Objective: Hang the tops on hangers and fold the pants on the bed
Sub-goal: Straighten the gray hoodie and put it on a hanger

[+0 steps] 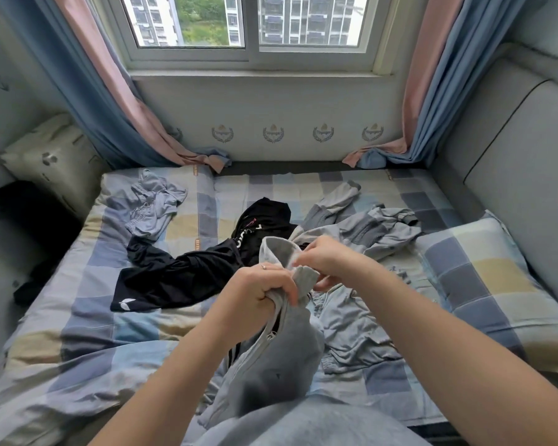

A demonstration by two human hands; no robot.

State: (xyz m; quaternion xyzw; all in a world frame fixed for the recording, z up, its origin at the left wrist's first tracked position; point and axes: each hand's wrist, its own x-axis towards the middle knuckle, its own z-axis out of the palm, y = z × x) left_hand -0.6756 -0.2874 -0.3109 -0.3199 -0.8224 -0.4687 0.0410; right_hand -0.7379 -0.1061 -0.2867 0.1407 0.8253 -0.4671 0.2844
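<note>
A grey zip-up top hangs bunched over the near edge of the bed. My left hand grips its zipper edge, and my right hand pinches the collar just above. Beyond my hands lie black garments with white logos. To the right of them sprawls a light grey jacket, and light grey pants lie under my right forearm. A pale blue garment is crumpled at the far left of the bed. No hanger is in view.
A checked pillow lies at the right and a cream pillow leans in the far left corner. A grey padded headboard lines the right side. Curtains and a window wall close off the far side.
</note>
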